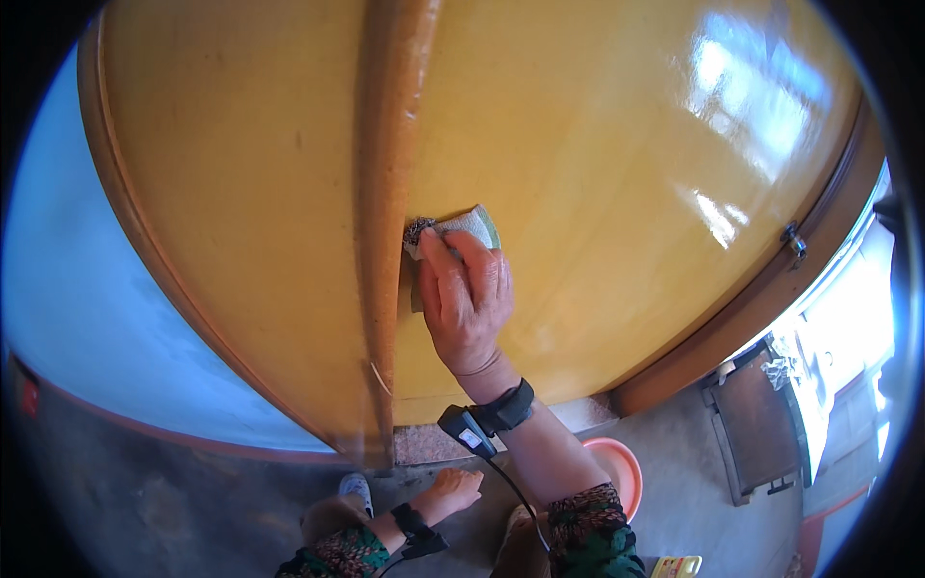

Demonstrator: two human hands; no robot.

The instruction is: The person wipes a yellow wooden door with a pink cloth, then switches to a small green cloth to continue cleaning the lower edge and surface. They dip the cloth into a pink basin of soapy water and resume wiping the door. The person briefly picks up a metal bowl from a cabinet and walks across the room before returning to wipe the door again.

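My right hand [466, 311] presses a folded light cloth [473, 224] with a green edge against a glossy yellow wooden door panel [578, 180]. Pinched with the cloth at my fingertips is a dark, curly metal scouring pad [419, 231], touching the panel close beside a raised brown wooden post [394, 144]. Part of the cloth hangs below, mostly hidden behind my fingers. Lower down, my left hand [457, 490] hangs in front of my body above the floor, its fingers curled in, with nothing visible in it. Both wrists wear black straps with small devices and cables.
A metal latch [793, 240] sits at the panel's right edge. Below stand a pink plastic basin [620, 473] and, partly cut off, a yellow jug [676, 567]. A stone sill [433, 443] runs under the panel. At right is a dark wooden piece of furniture [759, 419].
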